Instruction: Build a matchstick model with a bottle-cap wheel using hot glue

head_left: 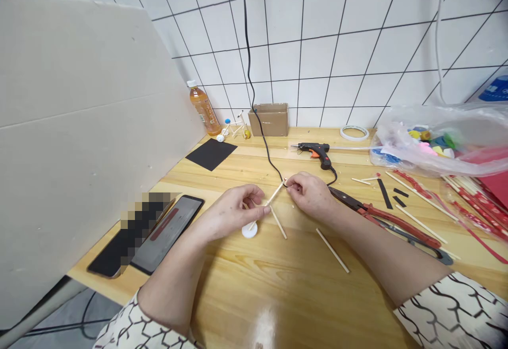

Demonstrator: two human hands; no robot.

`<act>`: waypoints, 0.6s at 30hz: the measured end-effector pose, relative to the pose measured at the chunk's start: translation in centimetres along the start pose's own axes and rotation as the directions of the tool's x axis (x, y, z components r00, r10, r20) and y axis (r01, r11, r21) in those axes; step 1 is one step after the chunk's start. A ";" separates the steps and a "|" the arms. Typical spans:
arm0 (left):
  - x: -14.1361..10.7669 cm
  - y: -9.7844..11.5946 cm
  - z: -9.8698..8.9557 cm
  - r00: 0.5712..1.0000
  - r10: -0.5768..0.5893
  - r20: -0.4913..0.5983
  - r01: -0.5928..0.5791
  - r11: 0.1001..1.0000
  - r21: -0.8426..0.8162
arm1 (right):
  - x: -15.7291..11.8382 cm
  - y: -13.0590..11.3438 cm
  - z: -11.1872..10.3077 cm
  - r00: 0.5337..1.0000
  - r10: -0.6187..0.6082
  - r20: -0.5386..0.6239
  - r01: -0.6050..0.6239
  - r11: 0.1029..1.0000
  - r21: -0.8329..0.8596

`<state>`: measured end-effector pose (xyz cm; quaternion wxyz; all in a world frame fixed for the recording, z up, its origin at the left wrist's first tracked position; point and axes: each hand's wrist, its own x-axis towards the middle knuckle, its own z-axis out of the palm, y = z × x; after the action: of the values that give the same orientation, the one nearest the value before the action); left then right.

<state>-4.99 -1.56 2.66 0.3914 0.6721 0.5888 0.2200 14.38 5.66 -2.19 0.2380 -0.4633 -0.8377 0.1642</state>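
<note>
My left hand [234,211] and my right hand [311,195] both pinch thin wooden sticks [277,193] that cross in a joined X shape above the table. One stick end runs down past my left fingers to a small white plastic disc [249,229], which looks like a wheel. Whether the disc is attached, I cannot tell. A loose wooden stick [332,250] lies on the table below my right forearm. A black hot glue gun [313,150] rests just beyond my right hand.
Red-handled pliers [391,222] lie to the right, with a plastic bag of coloured pieces [436,140] behind them. Two phones [164,235] lie at the left by a cardboard panel [79,127]. A small stick model [234,127], a juice bottle [203,108] and a cardboard box [268,120] stand at the back.
</note>
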 end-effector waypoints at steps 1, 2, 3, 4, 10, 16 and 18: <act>0.0 0.1 -0.1 1.000 -0.004 0.007 0.004 1.000 -0.014 | -0.1 -0.2 -0.2 1.000 0.002 0.017 -0.002 1.000 -0.005; 0.0 0.2 -0.1 1.000 -0.010 0.012 0.010 1.000 -0.025 | -0.3 -0.4 -0.5 0.999 0.005 0.038 -0.004 1.000 -0.009; 0.0 0.3 -0.2 1.000 -0.019 0.013 0.020 0.999 -0.032 | -0.4 -0.7 -0.8 0.998 0.009 0.063 -0.008 1.000 -0.013; 0.0 0.4 -0.2 0.999 -0.031 0.015 0.031 0.999 -0.035 | -0.6 -1.0 -1.1 0.996 0.013 0.090 -0.012 1.000 -0.017; -0.1 0.6 -0.6 0.997 -0.070 0.039 0.072 0.996 -0.044 | -1.3 -2.7 -2.3 0.966 -0.009 0.258 0.015 1.000 -0.021; -0.2 0.7 -0.6 0.998 -0.033 0.060 0.031 0.999 0.030 | -1.6 -3.2 -2.2 0.930 -0.071 0.361 0.082 0.997 -0.015; -0.2 0.7 -0.5 0.998 -0.023 0.065 0.020 0.999 0.042 | -1.6 -3.2 -2.2 0.922 -0.076 0.379 0.087 0.996 -0.012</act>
<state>-4.96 -1.63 3.56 0.3988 0.6805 0.5872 0.1817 14.06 2.72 0.81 0.0721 -0.3912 -0.8886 0.2282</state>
